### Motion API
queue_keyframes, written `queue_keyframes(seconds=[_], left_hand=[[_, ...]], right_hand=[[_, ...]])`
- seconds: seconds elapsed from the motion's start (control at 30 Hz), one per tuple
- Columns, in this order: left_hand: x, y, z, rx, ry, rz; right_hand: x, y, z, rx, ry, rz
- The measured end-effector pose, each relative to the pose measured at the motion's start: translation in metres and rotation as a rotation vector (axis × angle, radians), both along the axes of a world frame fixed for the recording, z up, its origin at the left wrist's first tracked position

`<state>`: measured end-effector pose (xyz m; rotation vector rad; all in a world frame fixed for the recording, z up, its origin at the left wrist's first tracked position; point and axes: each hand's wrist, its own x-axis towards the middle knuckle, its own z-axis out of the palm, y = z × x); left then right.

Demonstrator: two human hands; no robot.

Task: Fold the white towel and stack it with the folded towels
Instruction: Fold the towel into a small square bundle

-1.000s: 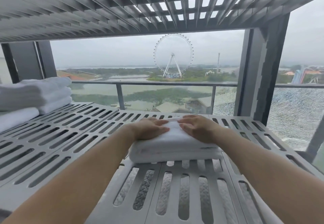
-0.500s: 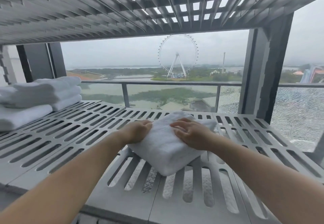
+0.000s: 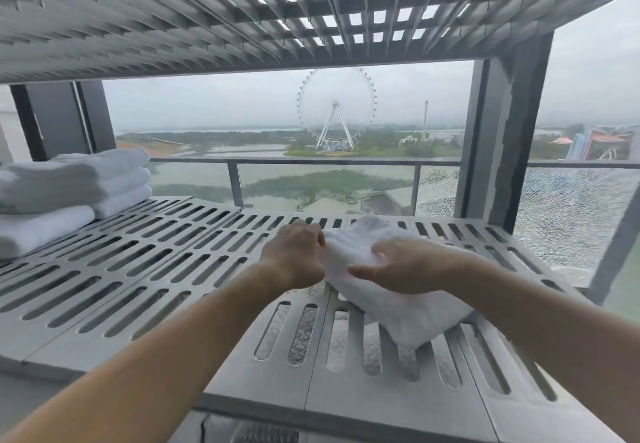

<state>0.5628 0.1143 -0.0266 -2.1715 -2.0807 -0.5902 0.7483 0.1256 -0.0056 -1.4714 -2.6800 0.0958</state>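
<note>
A folded white towel (image 3: 401,307) lies turned at an angle on the grey slotted shelf (image 3: 145,269), right of centre. My left hand (image 3: 294,255) grips its left edge with curled fingers. My right hand (image 3: 405,266) holds it from the right, palm and fingers pressed over its top. A stack of folded white towels (image 3: 69,186) sits at the far left end of the same shelf, well away from both hands.
A second slotted shelf (image 3: 277,9) hangs close overhead. A thick grey post (image 3: 502,137) stands at the back right. Behind the shelf runs a glass balcony railing (image 3: 311,162), with a cracked pane (image 3: 571,214) at the right.
The towel has been turned from square to diagonal and shifted slightly right. My hands went from pressing flat on top to gripping its sides. The view has swung right and downward.
</note>
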Motion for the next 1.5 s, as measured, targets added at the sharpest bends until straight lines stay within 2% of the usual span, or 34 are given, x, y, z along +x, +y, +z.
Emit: queue_keyframes(seconds=[0.13,0.2,0.3,0.43,0.6,0.67,0.73,0.83,0.93,1.1,1.23,1.33,1.4,1.5], left_hand=[[-0.018,0.019,-0.006,-0.027,0.316,-0.166],[-0.02,0.026,-0.008,-0.048,0.395,-0.257],[-0.018,0.028,-0.013,-0.031,0.404,-0.287],[-0.018,0.025,-0.017,0.114,0.397,-0.238],[-0.009,0.034,-0.007,0.328,0.366,-0.312],[0.002,0.042,-0.009,0.304,0.476,-0.396],[0.011,0.052,-0.019,0.243,0.532,-0.428],[0.008,0.061,-0.03,0.203,0.458,-0.411],[-0.002,0.06,-0.036,0.256,0.368,-0.358],[-0.007,0.056,-0.038,0.25,0.306,-0.299],[-0.003,0.055,-0.036,0.261,0.321,-0.251],[0.001,0.054,-0.042,0.261,0.318,-0.29],[-0.002,0.054,-0.043,0.27,0.206,-0.342],[-0.011,0.055,-0.043,0.281,-0.113,-0.279]], right_hand=[[0.006,-0.003,-0.011,-0.014,0.0,0.012],[0.017,0.006,-0.007,-0.064,-0.007,0.062],[0.046,0.025,-0.001,-0.091,0.038,0.057],[0.079,0.047,-0.014,0.173,0.145,0.037],[0.086,0.057,-0.049,0.292,0.466,0.004],[0.083,0.059,-0.054,0.325,0.521,0.003],[0.082,0.06,-0.057,0.36,0.49,0.032],[0.085,0.061,-0.06,0.394,0.458,0.07],[0.087,0.063,-0.061,0.411,0.437,0.084],[0.091,0.068,-0.059,0.351,0.394,0.142],[0.097,0.07,-0.061,0.403,0.434,0.038],[0.1,0.072,-0.063,0.36,0.48,-0.008],[0.099,0.072,-0.062,0.317,0.483,-0.011],[0.094,0.071,-0.062,0.313,0.471,-0.013]])
